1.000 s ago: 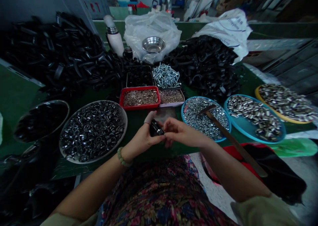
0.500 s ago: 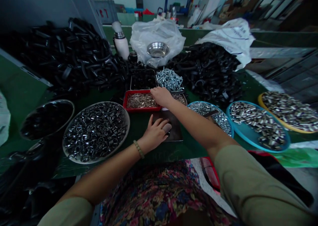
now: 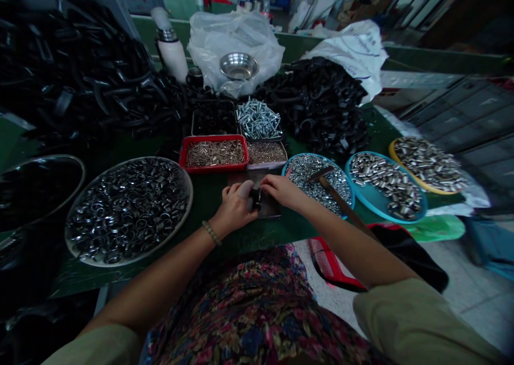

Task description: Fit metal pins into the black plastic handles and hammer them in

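My left hand (image 3: 233, 208), with a beaded bracelet at the wrist and a pale cover on one finger, is closed around a small black part (image 3: 256, 199). From the right, my right hand (image 3: 284, 190) meets it, thumb and fingertips pinched at the part's upper edge. Whatever lies in that pinch is too small to make out. Both hands are over a dark flat plate (image 3: 273, 208) on the green table. Just behind them are a red tray (image 3: 217, 168) of thin metal pins and a pale tray (image 3: 267, 165) of smaller pieces.
Silvery screws (image 3: 259, 120) fill a tray farther back. A hammer (image 3: 337, 196) lies across a blue tray of small metal parts at right. Metal sleeves (image 3: 395, 185) lie in another blue tray. At left stands a large round tray (image 3: 191, 194) of dark rings. Black parts (image 3: 321, 105) are heaped behind.
My right hand has come back from the pin trays to my left hand, its fingertips now pinched at the black part. My left hand has closed from spread fingers. The view has shifted.
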`<action>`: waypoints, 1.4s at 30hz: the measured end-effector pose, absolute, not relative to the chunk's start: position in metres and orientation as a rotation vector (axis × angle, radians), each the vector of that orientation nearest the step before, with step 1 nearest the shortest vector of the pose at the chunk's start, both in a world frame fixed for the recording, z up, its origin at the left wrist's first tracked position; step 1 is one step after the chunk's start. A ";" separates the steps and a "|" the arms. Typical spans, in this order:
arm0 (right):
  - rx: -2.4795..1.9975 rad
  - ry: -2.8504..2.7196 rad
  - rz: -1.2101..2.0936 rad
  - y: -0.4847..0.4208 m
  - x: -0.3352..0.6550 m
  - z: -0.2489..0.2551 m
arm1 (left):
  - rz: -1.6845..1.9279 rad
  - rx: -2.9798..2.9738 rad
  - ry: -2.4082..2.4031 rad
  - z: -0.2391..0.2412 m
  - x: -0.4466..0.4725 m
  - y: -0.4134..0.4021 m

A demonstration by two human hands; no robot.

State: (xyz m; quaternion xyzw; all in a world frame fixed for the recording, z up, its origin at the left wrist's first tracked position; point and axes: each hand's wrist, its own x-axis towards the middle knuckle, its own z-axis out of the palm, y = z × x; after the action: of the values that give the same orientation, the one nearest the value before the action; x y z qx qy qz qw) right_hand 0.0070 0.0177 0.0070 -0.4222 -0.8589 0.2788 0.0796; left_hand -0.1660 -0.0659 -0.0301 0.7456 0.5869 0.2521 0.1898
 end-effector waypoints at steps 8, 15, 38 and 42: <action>-1.113 -2.957 0.072 0.005 0.000 0.009 | 0.707 2.111 1.664 -0.031 -0.165 -0.064; -1.170 -2.877 0.087 0.000 0.014 0.006 | 0.709 2.108 1.660 -0.029 -0.164 -0.064; -1.511 -2.394 0.711 -0.050 0.032 0.052 | 0.779 2.119 1.705 -0.032 -0.165 -0.066; -1.631 -2.392 0.606 -0.043 0.055 0.034 | 0.671 2.295 1.629 -0.031 -0.165 -0.064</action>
State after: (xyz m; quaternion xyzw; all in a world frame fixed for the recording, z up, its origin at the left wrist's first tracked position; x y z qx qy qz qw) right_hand 0.0546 -0.0431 0.0340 -0.5491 -0.8052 0.2040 0.0918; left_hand -0.1650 -0.0642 -0.0306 0.7872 0.5587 0.2300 0.1238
